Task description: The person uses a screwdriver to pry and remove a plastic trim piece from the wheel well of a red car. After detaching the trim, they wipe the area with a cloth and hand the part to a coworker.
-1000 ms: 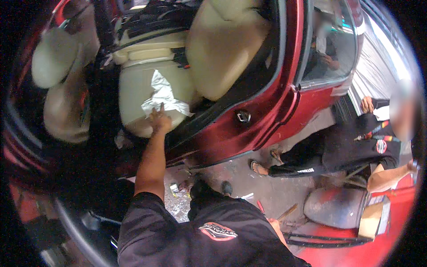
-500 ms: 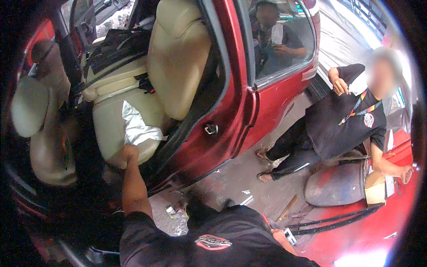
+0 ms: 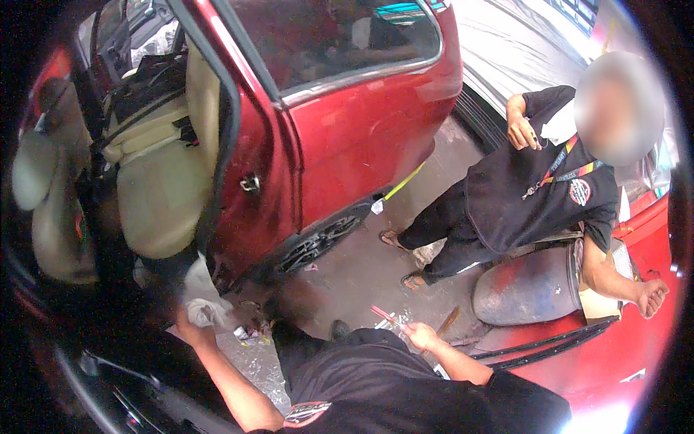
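My left hand (image 3: 189,329) grips a crumpled white cloth (image 3: 207,309), which hangs in the open doorway of a dark red car (image 3: 354,145). Just beyond the cloth is the beige leather seat (image 3: 159,199). Low in front of my body, my right hand (image 3: 421,337) closes around a slim red tool (image 3: 384,315); its exact kind does not show. The tool points up and to the left over the grey floor.
At the right stands another person (image 3: 513,195) in dark clothes with a lanyard. Beside them a dark barrel (image 3: 531,289) lies near a red panel (image 3: 571,354) and long black strips (image 3: 549,351). Litter (image 3: 253,334) is on the floor near the doorway.
My left hand has drawn the white cloth off the seat toward me, out into the doorway. My right hand has come forward with the red tool. My view has shifted rightward.
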`<action>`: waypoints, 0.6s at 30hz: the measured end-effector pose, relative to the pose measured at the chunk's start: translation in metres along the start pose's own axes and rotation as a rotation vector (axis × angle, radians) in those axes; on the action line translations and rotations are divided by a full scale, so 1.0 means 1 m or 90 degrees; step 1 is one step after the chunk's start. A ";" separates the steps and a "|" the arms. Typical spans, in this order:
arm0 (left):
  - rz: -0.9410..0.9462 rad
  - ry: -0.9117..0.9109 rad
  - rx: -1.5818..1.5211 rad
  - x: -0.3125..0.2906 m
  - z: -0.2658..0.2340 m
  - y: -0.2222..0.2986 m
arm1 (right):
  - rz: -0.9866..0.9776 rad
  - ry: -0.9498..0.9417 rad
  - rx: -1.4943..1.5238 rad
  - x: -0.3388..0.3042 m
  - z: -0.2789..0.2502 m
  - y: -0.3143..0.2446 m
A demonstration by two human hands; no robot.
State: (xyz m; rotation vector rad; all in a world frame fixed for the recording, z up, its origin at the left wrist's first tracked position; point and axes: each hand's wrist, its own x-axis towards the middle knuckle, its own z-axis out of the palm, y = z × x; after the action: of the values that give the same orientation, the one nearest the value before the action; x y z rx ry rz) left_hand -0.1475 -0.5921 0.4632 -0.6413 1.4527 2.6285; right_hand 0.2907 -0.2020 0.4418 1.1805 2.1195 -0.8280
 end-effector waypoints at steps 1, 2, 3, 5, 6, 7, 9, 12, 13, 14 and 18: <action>-0.021 -0.034 0.000 -0.013 0.007 -0.002 | -0.017 -0.029 0.013 0.004 -0.020 -0.018; -0.076 -0.053 -0.018 -0.024 0.010 -0.013 | -0.032 -0.059 0.020 0.008 -0.038 -0.036; -0.131 -0.078 -0.031 -0.026 0.017 -0.018 | -0.074 -0.052 0.055 0.013 -0.046 -0.059; -0.211 -0.086 -0.040 -0.038 0.031 -0.031 | -0.150 -0.071 0.069 0.022 -0.069 -0.117; -0.275 -0.127 -0.048 -0.056 0.048 -0.032 | -0.180 -0.096 0.053 0.025 -0.078 -0.143; -0.329 -0.159 -0.065 -0.069 0.062 -0.040 | -0.265 -0.095 0.077 0.036 -0.075 -0.157; -0.433 -0.236 -0.130 -0.106 0.084 -0.066 | -0.399 -0.088 0.165 0.048 -0.068 -0.179; -0.497 -0.407 -0.018 -0.120 0.116 -0.092 | -0.440 -0.161 0.367 0.059 -0.050 -0.241; -0.534 -0.445 0.019 -0.122 0.119 -0.108 | -0.409 -0.135 0.425 0.065 -0.035 -0.251; -0.579 -0.453 0.045 -0.124 0.115 -0.124 | -0.263 -0.281 0.512 0.070 -0.026 -0.261; -0.658 -0.404 0.099 -0.149 0.110 -0.135 | -0.271 -0.193 0.395 0.061 -0.040 -0.270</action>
State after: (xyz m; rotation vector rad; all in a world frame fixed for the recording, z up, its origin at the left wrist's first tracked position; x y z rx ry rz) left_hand -0.0125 -0.4068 0.4652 -0.3320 0.7827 1.6484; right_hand 0.0193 -0.2532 0.4881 0.7945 1.9316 -1.8289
